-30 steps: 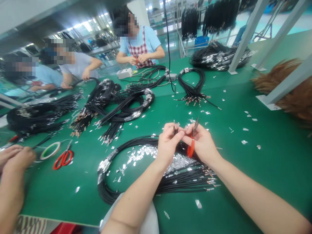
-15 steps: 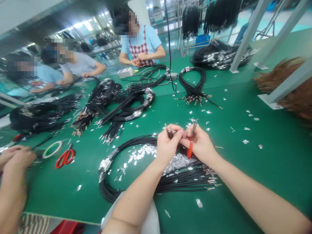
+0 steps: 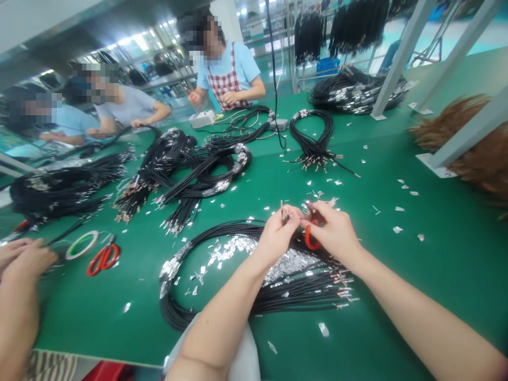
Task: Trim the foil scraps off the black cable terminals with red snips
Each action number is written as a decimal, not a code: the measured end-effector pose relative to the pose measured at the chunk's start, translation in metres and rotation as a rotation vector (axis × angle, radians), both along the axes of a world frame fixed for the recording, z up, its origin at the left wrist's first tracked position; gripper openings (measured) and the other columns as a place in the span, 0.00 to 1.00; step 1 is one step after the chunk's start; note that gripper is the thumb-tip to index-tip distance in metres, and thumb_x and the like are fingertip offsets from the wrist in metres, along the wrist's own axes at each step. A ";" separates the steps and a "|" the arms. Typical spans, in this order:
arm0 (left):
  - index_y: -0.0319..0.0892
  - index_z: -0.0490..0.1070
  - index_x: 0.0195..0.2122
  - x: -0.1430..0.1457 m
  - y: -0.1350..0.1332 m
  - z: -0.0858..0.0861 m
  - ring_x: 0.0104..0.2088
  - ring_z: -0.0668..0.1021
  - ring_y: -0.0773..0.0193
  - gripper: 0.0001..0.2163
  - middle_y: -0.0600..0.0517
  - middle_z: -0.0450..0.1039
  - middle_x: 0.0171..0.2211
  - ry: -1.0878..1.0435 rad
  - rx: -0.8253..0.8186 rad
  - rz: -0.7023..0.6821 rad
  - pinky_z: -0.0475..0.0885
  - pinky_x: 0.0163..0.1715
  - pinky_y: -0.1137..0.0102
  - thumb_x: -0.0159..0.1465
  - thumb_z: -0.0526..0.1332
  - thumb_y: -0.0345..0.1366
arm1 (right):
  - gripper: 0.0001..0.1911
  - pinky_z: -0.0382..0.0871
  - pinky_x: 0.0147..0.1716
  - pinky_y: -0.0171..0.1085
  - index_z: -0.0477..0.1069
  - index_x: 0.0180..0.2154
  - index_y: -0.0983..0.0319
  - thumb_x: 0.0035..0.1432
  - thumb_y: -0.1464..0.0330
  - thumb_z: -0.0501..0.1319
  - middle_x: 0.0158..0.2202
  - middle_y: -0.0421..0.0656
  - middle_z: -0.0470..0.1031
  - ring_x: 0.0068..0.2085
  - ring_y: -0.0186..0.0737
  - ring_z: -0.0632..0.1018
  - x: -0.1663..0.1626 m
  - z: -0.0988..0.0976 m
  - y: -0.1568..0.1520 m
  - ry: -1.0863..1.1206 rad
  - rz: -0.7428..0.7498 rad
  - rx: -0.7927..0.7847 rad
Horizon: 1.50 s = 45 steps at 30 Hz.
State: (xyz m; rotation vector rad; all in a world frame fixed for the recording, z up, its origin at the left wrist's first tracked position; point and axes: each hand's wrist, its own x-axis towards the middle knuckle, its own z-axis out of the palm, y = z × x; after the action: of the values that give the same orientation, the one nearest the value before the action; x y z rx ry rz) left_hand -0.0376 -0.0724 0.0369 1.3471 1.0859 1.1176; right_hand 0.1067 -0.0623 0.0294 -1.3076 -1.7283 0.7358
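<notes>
My left hand is closed on the ends of some black cables, whose tips poke up above the fingers. Close against it, my right hand is closed on red-handled scissors; their blades are mostly hidden by the fingers. Fingertips of both hands meet at a cable end too small to make out. Below the hands lies a looped bundle of black cables, banded with silver foil, its stripped ends fanned to the right. A heap of silver foil scraps sits inside the loop.
Left on the green table are another pair of red scissors, a tape roll and a co-worker's hands. More cable bundles lie beyond. Metal posts rise at right. Several co-workers sit across.
My right hand has turned, and the scissors' red handle now shows as a loop with less blade visible. My left hand has shifted slightly right. The co-worker in the checked apron has parted their hands.
</notes>
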 end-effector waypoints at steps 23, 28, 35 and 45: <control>0.40 0.63 0.21 -0.003 0.005 0.011 0.16 0.59 0.75 0.05 0.58 0.59 0.17 -0.408 -0.087 0.177 0.50 0.15 0.76 0.54 0.57 0.30 | 0.15 0.57 0.12 0.30 0.69 0.26 0.64 0.57 0.60 0.56 0.08 0.32 0.61 0.10 0.27 0.59 -0.002 0.018 -0.016 0.620 0.568 -0.649; 0.39 0.69 0.24 -0.004 0.009 0.005 0.29 0.71 0.70 0.05 0.52 0.71 0.31 -0.320 -0.020 0.095 0.65 0.29 0.72 0.54 0.62 0.34 | 0.12 0.56 0.13 0.30 0.68 0.29 0.63 0.56 0.61 0.58 0.09 0.31 0.60 0.11 0.28 0.60 0.003 0.022 -0.016 0.622 0.374 -0.493; 0.38 0.70 0.21 0.002 0.005 -0.002 0.19 0.65 0.73 0.12 0.55 0.66 0.18 -0.092 -0.152 -0.089 0.60 0.23 0.73 0.54 0.64 0.41 | 0.07 0.71 0.36 0.36 0.69 0.33 0.59 0.49 0.72 0.64 0.32 0.39 0.74 0.34 0.34 0.75 0.005 0.038 -0.016 0.437 0.029 0.038; 0.41 0.68 0.30 0.010 -0.005 -0.001 0.18 0.67 0.73 0.06 0.57 0.67 0.20 -0.014 -0.007 0.108 0.60 0.18 0.76 0.56 0.62 0.37 | 0.10 0.70 0.31 0.36 0.65 0.31 0.60 0.48 0.68 0.65 0.26 0.37 0.71 0.28 0.33 0.73 0.010 0.026 -0.001 0.556 0.079 -0.065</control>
State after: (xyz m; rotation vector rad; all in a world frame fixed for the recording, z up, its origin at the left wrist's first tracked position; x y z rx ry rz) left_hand -0.0277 -0.0776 0.0363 1.2862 1.1621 1.1991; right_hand 0.1166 -0.0629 0.0555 -0.9571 -1.3156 1.0903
